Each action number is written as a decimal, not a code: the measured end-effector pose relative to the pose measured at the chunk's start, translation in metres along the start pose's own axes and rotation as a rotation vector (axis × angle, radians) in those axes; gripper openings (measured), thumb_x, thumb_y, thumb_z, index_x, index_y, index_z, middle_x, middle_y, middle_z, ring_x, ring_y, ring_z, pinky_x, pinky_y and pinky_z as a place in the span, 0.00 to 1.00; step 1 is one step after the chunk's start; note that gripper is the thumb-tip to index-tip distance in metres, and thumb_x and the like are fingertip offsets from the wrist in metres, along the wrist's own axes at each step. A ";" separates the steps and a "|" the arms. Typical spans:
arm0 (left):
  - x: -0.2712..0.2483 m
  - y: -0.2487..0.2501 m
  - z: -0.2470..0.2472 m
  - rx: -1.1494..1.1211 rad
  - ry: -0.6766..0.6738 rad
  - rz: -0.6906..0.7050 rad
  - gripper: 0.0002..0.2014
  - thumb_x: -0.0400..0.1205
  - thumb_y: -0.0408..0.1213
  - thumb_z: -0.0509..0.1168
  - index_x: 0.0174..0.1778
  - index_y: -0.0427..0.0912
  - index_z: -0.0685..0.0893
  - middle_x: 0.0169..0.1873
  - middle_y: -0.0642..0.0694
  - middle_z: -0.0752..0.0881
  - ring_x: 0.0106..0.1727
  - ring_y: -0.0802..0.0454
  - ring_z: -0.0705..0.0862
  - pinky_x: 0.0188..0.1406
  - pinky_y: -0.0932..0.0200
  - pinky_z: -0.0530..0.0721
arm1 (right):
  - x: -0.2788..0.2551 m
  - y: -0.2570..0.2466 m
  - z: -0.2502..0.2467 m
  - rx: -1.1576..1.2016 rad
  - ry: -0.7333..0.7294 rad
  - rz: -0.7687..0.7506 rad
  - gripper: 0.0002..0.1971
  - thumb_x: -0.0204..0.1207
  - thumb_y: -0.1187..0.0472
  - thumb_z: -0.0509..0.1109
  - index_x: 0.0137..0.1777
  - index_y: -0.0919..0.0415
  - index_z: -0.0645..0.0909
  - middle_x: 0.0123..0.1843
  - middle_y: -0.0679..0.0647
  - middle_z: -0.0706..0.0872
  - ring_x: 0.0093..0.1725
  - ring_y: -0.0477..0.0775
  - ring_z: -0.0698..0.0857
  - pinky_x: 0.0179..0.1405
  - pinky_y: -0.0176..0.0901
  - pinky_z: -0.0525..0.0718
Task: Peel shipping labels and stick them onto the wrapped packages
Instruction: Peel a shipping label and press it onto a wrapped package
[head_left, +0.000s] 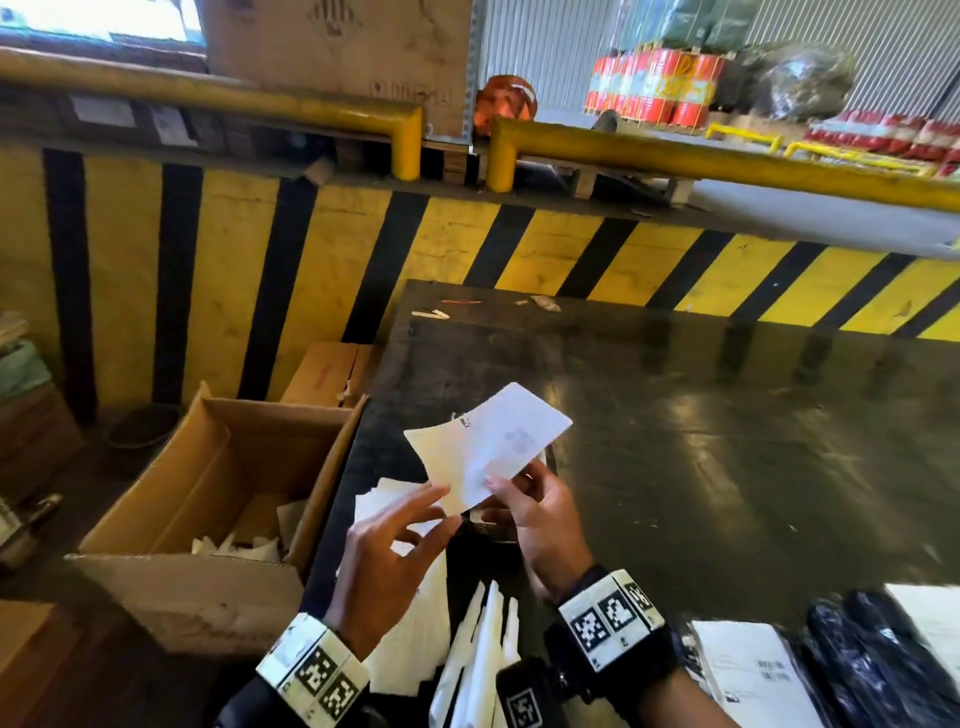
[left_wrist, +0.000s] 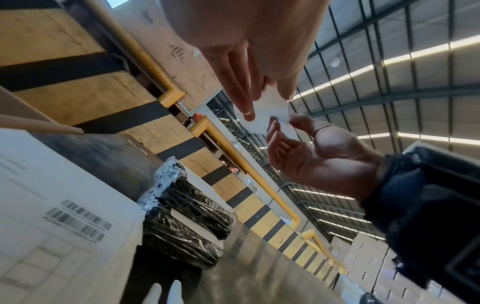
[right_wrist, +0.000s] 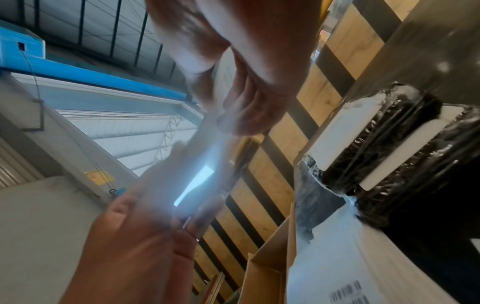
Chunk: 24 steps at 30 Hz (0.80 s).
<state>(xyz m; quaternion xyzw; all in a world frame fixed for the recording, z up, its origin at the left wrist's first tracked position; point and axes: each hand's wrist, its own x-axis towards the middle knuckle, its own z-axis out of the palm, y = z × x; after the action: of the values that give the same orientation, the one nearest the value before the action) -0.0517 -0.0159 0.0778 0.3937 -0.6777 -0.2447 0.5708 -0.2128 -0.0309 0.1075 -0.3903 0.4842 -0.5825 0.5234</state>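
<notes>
Above the dark table (head_left: 701, 415) both hands hold up a white shipping label sheet (head_left: 493, 441). Its left part splits into a cream layer and a whiter top layer. My right hand (head_left: 501, 486) pinches the sheet's near edge between thumb and fingers. My left hand (head_left: 445, 506) pinches the lower left corner of the cream layer, the other fingers spread. The left wrist view shows the same label sheet (left_wrist: 270, 111) between my left hand (left_wrist: 265, 96) and right hand (left_wrist: 283, 125). Black wrapped packages (head_left: 883, 660) lie at the near right, one with a white label (head_left: 748, 670).
An open cardboard box (head_left: 156, 519) with white paper scraps stands left of the table. A stack of label sheets (head_left: 415, 634) and curled white strips (head_left: 483, 649) lie under my hands. A yellow-and-black striped wall (head_left: 311, 260) with yellow rails runs behind the table.
</notes>
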 end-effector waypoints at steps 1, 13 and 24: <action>0.001 -0.002 0.001 -0.013 -0.035 0.010 0.23 0.74 0.60 0.67 0.60 0.52 0.85 0.54 0.55 0.88 0.45 0.66 0.88 0.35 0.71 0.85 | 0.003 -0.001 -0.003 -0.005 0.015 -0.019 0.15 0.67 0.61 0.76 0.54 0.60 0.83 0.51 0.58 0.91 0.52 0.62 0.89 0.55 0.59 0.86; 0.040 -0.036 -0.008 -0.116 -0.228 -0.489 0.09 0.76 0.44 0.71 0.47 0.43 0.89 0.41 0.45 0.91 0.41 0.51 0.88 0.34 0.65 0.83 | 0.021 0.006 -0.041 -0.302 -0.267 0.146 0.11 0.76 0.74 0.67 0.54 0.61 0.83 0.51 0.54 0.91 0.52 0.50 0.89 0.54 0.41 0.87; 0.091 -0.057 0.044 -0.119 -0.192 -0.668 0.05 0.79 0.32 0.69 0.44 0.34 0.88 0.39 0.44 0.91 0.33 0.58 0.89 0.26 0.71 0.81 | 0.086 0.009 -0.062 -0.434 -0.066 0.126 0.09 0.77 0.68 0.70 0.56 0.60 0.78 0.49 0.59 0.90 0.42 0.48 0.90 0.33 0.33 0.84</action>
<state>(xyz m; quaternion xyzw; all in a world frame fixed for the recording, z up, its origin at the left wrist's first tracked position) -0.0830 -0.1274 0.0765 0.5350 -0.5467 -0.4929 0.4146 -0.2834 -0.1064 0.0804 -0.4819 0.6041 -0.4177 0.4780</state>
